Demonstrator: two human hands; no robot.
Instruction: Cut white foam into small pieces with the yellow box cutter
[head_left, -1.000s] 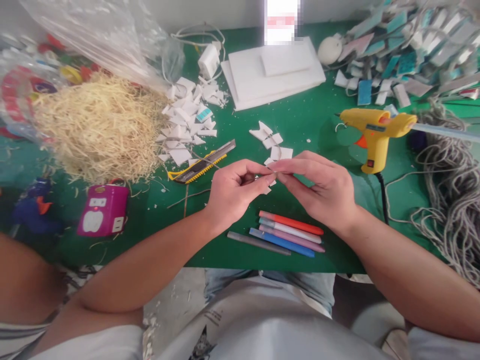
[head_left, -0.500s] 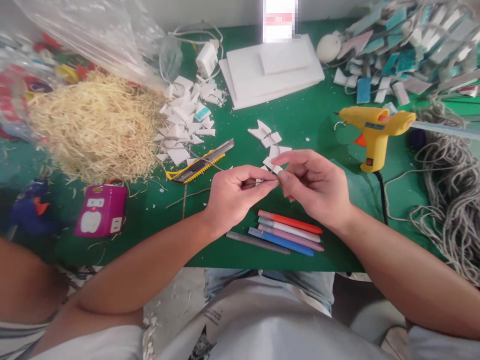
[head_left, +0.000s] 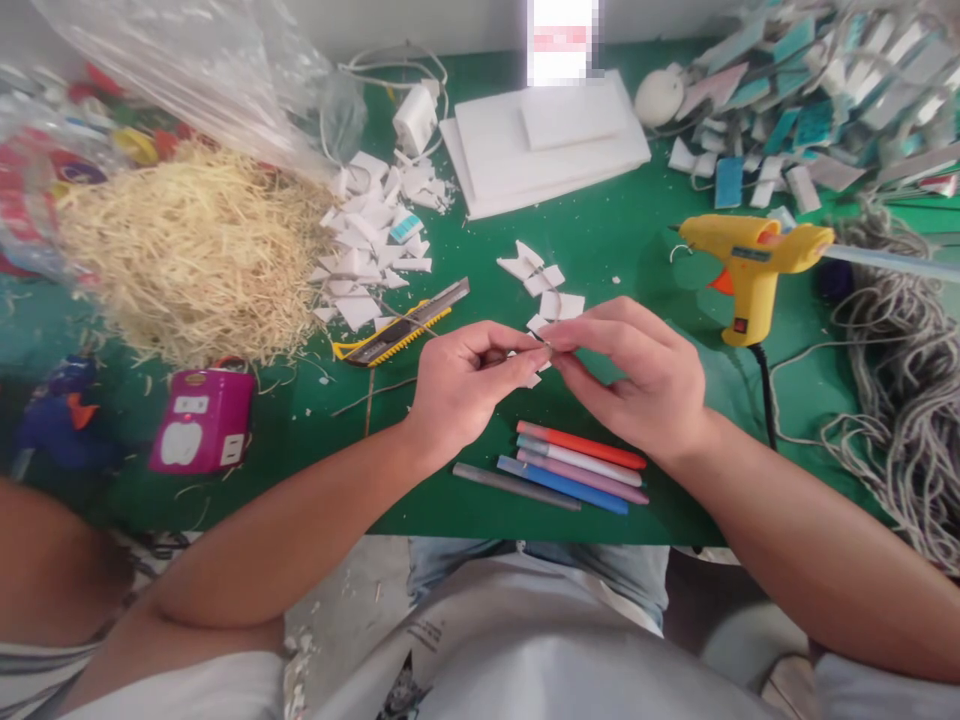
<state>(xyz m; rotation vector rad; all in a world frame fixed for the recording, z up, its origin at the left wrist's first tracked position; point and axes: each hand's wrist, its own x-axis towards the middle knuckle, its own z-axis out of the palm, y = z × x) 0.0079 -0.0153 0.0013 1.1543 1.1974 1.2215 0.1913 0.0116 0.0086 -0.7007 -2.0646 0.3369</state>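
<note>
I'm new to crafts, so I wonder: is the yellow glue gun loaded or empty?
Loaded: a translucent glue stick juts from the rear of the yellow glue gun.

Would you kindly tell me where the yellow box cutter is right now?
In the head view, the yellow box cutter lies left of centre on the green table, beyond the left hand and beside the white scraps.

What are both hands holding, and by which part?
The left hand and right hand pinch something small, perhaps grey cord, where they meet; which part cannot be told.
</note>
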